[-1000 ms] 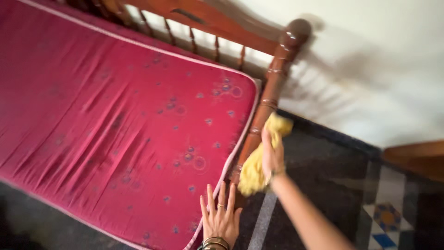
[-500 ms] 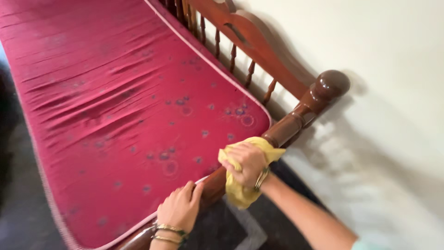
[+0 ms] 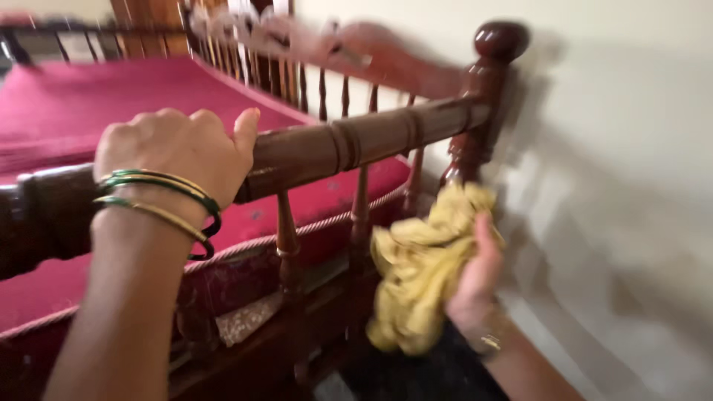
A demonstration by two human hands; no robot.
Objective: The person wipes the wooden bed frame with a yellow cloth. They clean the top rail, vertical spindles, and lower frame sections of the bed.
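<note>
My left hand (image 3: 174,152), with green and gold bangles on the wrist, grips the dark wooden top rail (image 3: 356,141) of a bed frame. My right hand (image 3: 475,286) holds a crumpled yellow cloth (image 3: 420,263) low down, next to the turned spindles (image 3: 360,215) and the corner post (image 3: 483,111). The cloth sits against the lower part of the railing. The view is blurred by motion.
A red mattress (image 3: 96,104) with a corded edge lies behind the rail. A pale wall (image 3: 624,186) stands close on the right. More spindles and a second wooden rail (image 3: 297,44) run along the far side of the bed.
The view has dropped low to rail height. My left hand moved from the mattress edge onto the top rail. My right hand took the cloth from the rail's top down beside the spindles.
</note>
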